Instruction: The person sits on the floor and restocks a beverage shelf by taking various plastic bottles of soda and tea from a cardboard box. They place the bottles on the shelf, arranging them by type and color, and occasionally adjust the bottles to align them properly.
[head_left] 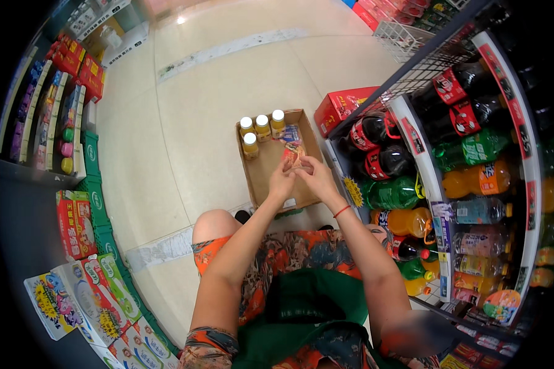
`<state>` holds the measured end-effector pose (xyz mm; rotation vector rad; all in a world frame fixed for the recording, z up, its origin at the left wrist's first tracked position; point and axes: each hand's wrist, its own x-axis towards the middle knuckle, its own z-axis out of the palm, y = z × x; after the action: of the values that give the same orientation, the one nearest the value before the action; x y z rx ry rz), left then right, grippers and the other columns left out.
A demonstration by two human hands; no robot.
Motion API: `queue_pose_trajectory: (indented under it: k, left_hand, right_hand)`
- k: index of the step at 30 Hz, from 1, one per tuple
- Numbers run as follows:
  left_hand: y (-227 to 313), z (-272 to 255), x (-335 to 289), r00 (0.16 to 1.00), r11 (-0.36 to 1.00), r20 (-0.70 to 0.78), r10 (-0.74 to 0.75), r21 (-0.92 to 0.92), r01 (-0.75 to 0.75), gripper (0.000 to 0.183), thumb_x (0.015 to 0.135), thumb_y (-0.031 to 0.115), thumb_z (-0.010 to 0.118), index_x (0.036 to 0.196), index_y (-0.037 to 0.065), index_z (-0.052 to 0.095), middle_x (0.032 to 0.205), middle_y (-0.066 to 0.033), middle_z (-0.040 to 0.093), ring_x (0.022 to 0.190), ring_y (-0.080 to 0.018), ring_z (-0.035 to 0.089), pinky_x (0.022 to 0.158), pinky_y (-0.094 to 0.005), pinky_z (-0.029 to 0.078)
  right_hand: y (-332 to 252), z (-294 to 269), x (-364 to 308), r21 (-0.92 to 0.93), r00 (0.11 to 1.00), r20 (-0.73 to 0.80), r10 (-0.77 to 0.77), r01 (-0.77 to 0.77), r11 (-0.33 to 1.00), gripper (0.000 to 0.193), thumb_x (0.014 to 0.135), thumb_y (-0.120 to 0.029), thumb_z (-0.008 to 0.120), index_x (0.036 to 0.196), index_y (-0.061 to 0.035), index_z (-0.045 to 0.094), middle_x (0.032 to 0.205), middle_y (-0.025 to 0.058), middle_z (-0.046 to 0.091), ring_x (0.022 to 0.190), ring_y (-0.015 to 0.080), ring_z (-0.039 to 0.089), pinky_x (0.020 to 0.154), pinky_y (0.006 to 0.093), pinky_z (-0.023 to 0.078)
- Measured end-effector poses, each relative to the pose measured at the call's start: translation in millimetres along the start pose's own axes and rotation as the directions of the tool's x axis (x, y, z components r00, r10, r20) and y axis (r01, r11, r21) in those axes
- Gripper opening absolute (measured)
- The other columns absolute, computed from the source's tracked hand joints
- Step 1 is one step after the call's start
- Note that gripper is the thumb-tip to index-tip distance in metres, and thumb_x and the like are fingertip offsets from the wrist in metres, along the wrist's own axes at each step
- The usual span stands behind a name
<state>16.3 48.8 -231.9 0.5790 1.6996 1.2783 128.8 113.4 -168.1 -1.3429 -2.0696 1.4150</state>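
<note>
Both my hands meet over a shallow cardboard tray point(261, 178) on the floor in front of my knees. My left hand point(282, 179) and my right hand point(317, 176) are closed with fingertips together on a small red-and-orange packet point(292, 152). Its exact kind is too small to make out. Beyond it, a blue-and-purple packet point(290, 133) lies in the tray. Several small bottles point(263, 130) with yellow contents and white caps stand upright in the tray's far left corner.
On my right stands a drinks shelf point(440, 246) full of soda bottles point(388, 163), with a red box point(341, 111) by its far end. A wire basket point(406, 40) is beyond. Stacked cartons point(108, 289), green crates point(98, 203) and a shelf of small goods point(46, 123) line the left.
</note>
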Motion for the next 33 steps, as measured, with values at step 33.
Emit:
queue_pose_trajectory:
  k: [33]
  left_hand:
    - [-24,-86,114,0.942,0.715,-0.027,0.334,0.659,-0.235,0.045,0.079,0.011,0.072,0.120,0.000,0.057,0.108,-0.0192,0.064,0.099,-0.0361,0.062,0.084,-0.0409,0.050]
  right_hand:
    - [56,144,126,-0.023,0.993,-0.057,-0.108,0.106,0.994,0.052,0.080,-0.010,0.067,0.129,-0.0095,0.048,0.114,0.0204,0.062,0.104,0.0399,0.060,0.084,0.0456,0.050]
